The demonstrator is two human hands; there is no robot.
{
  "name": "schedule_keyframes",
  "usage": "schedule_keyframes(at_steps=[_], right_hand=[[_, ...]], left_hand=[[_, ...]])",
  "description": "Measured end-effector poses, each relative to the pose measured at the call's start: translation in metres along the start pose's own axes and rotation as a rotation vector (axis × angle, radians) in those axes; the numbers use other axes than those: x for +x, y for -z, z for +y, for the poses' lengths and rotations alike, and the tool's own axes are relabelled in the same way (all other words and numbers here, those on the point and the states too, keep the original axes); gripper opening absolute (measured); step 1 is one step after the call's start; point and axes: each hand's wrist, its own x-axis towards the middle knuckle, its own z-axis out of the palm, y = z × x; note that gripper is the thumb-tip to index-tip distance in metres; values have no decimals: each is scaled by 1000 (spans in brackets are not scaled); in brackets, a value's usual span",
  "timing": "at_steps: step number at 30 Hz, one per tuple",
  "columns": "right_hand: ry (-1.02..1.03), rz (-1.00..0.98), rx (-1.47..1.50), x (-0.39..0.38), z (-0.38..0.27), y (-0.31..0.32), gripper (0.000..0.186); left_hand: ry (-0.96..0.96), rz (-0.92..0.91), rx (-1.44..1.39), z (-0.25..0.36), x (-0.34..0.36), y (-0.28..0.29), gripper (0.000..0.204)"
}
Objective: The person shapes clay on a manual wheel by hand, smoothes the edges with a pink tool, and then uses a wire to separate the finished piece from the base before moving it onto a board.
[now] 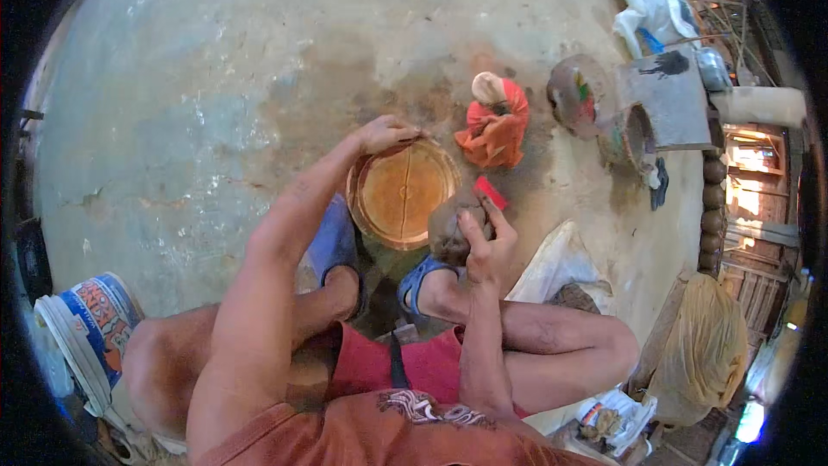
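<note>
A round, tan-brown disc [404, 194] with a raised rim and a dark line across its middle stands in front of my feet. My left hand [388, 133] grips its far rim, the fingers bent over the edge. To the right of the disc, my right hand [488, 244] is closed on a grey-brown lump of clay [450, 226], with the thumb pressed on top. A small flat red piece [492, 193] sticks out by its fingertips; how it is held is partly hidden. Beyond lies a crumpled red-orange cloth [495, 134] with a pale rounded thing [488, 87] at its top.
Two round bowl-like vessels [573, 95] [636, 134] stand at the right beside a grey slab [668, 99]. A white sack [561, 263] lies by my right knee. At the left stands a white-and-blue bucket [95, 328]; a cloth-covered bundle [700, 345] is at the right. The concrete floor [216, 60] has damp patches.
</note>
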Motion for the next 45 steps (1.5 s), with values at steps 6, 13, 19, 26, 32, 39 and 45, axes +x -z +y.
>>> schedule_keyframes(at_steps=[6, 13, 19, 26, 32, 39, 45], right_hand=[[150, 35, -216, 27, -8, -20, 64], [513, 83, -505, 36, -6, -76, 68], [583, -44, -873, 27, 51, -117, 69], [546, -98, -485, 58, 19, -93, 55], [562, -65, -917, 67, 59, -140, 37], [764, 44, -662, 91, 25, -112, 39], [739, 24, -776, 83, 71, -157, 31]], left_hand=[[-148, 14, 222, 22, -6, -7, 57], [-244, 153, 191, 22, -6, -9, 62], [-203, 223, 217, -4, 11, -8, 64], [-149, 173, -11, 18, -6, -11, 62], [-172, 246, 79, 9, -4, -22, 64], [-224, 205, 9, 15, -4, -4, 63], [-210, 179, -34, 14, -4, -8, 62]])
